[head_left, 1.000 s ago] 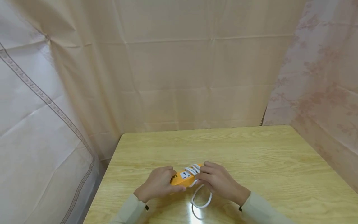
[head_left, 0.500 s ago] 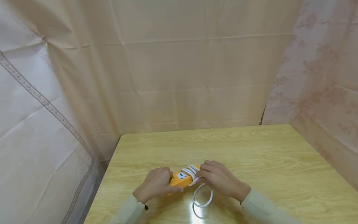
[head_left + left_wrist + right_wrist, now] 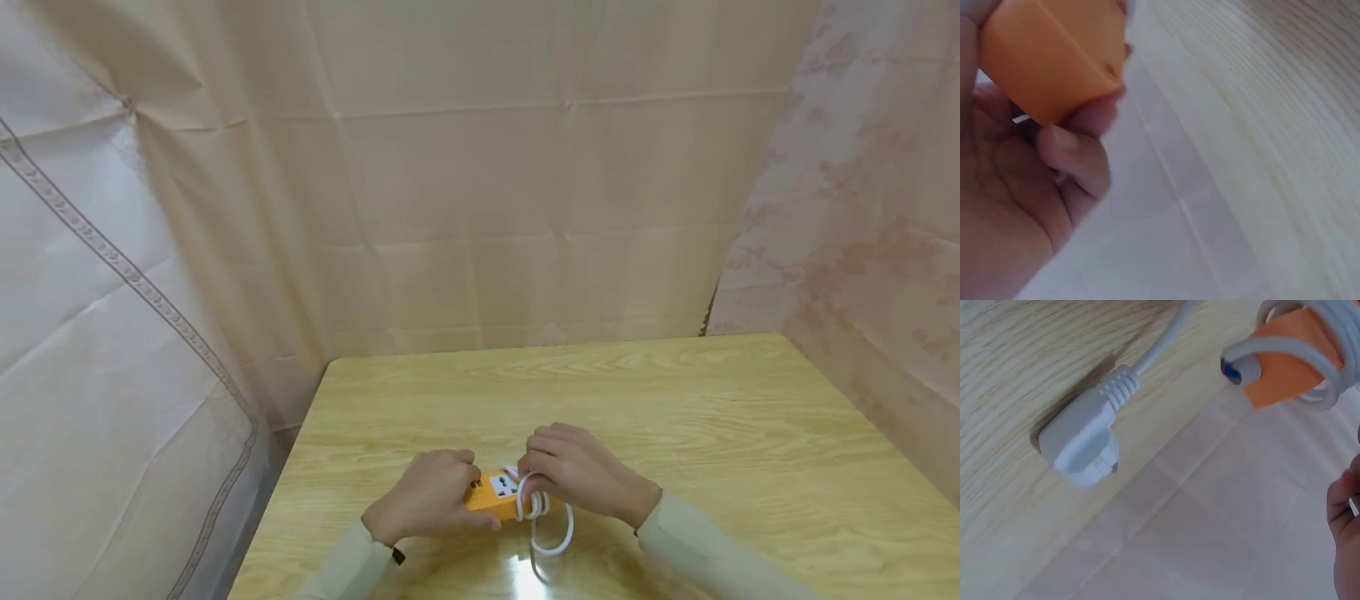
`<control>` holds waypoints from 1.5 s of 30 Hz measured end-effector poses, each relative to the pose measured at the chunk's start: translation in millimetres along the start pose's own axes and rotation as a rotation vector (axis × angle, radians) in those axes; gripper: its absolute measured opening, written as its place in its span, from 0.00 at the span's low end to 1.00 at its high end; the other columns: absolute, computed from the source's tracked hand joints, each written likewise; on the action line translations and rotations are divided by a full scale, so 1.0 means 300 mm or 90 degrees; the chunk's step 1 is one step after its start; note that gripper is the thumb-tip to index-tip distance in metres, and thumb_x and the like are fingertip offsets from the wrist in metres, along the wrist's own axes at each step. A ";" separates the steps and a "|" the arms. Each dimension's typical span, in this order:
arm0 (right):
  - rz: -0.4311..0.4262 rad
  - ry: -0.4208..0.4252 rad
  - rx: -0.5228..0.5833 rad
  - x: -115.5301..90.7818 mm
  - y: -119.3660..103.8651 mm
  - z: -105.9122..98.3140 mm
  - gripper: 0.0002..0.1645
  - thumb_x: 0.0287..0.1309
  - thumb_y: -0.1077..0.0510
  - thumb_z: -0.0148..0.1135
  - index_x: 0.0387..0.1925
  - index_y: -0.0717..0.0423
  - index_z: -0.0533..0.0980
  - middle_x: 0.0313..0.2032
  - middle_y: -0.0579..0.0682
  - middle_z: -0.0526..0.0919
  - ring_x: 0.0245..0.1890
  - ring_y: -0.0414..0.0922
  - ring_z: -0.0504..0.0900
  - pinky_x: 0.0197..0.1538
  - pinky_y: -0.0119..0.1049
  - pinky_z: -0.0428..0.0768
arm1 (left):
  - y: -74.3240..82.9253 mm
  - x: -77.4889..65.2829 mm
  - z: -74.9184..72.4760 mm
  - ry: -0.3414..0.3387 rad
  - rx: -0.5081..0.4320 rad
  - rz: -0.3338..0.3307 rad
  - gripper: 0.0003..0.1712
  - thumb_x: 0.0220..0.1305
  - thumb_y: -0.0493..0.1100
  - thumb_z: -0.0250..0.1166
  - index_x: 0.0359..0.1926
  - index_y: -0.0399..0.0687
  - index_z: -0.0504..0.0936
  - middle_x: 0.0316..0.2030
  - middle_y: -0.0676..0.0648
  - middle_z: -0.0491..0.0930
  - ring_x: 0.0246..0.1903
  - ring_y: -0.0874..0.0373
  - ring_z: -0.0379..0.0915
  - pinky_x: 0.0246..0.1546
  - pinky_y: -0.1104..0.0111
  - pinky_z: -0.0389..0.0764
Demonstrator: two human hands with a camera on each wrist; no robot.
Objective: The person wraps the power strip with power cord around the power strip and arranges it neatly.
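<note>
An orange power strip (image 3: pixel 492 502) is held a little above the table, with a white cord (image 3: pixel 538 503) wound round its right part. My left hand (image 3: pixel 427 497) grips the strip's left end, thumb along the near side; the left wrist view shows curled fingers (image 3: pixel 1079 159) under the orange body (image 3: pixel 1035 59). At the wound part, my right hand (image 3: pixel 585 475) pinches the cord between thumb and fingers. A loop of cord hangs below that hand. In the right wrist view, the cord's white plug (image 3: pixel 1079 437) lies on the table; the right hand (image 3: pixel 1349 544) is only partly visible there.
The wood-grain table (image 3: pixel 637 392) spreads beyond and around both hands. Beige cloth (image 3: pixel 465 183) hangs behind it, with pale cloth (image 3: pixel 90 375) on the left and flowered cloth (image 3: pixel 862 233) on the right.
The strip has shifted slightly right and turned a little in my left hand. My right hand has moved slightly left, bringing the cord over the strip's near side.
</note>
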State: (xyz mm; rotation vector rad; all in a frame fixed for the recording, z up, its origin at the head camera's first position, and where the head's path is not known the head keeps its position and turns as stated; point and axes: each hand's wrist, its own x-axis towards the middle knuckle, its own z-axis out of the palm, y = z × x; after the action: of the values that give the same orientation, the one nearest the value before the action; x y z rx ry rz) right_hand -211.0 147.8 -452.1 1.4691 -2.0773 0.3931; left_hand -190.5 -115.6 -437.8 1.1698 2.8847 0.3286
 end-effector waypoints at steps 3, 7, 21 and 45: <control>0.029 -0.004 0.070 0.004 0.008 -0.006 0.08 0.63 0.47 0.70 0.36 0.46 0.82 0.32 0.34 0.78 0.31 0.31 0.71 0.38 0.23 0.71 | -0.032 0.000 0.003 0.000 -0.069 0.043 0.27 0.55 0.71 0.73 0.27 0.55 0.81 0.22 0.61 0.62 0.19 0.69 0.53 0.19 0.75 0.59; 0.088 -0.036 0.194 0.012 0.018 -0.021 0.04 0.65 0.50 0.68 0.38 0.44 0.83 0.33 0.33 0.79 0.32 0.29 0.71 0.36 0.19 0.70 | -0.073 0.003 0.007 -0.014 -0.178 0.097 0.24 0.57 0.71 0.72 0.29 0.58 0.82 0.22 0.61 0.62 0.20 0.69 0.54 0.21 0.76 0.60; 0.148 -0.124 0.451 0.024 0.069 -0.047 0.08 0.72 0.59 0.61 0.42 0.43 0.84 0.35 0.37 0.82 0.31 0.30 0.76 0.32 0.28 0.79 | -0.108 0.008 0.018 -0.081 -0.427 0.161 0.13 0.62 0.55 0.75 0.42 0.55 0.90 0.24 0.59 0.66 0.24 0.70 0.58 0.26 0.77 0.64; 0.222 -0.036 0.330 0.016 0.201 -0.044 0.10 0.66 0.63 0.67 0.48 0.54 0.86 0.37 0.39 0.83 0.32 0.35 0.74 0.36 0.32 0.79 | -0.156 0.070 0.030 -0.031 -0.710 0.114 0.17 0.69 0.54 0.68 0.49 0.48 0.90 0.29 0.53 0.72 0.25 0.64 0.64 0.27 0.72 0.69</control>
State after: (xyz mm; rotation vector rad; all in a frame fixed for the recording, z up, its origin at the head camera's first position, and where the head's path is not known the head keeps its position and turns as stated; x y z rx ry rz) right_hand -264.8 172.7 -434.0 1.3873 -2.3970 1.1057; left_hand -237.0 -132.0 -454.5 1.0906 1.9169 1.5731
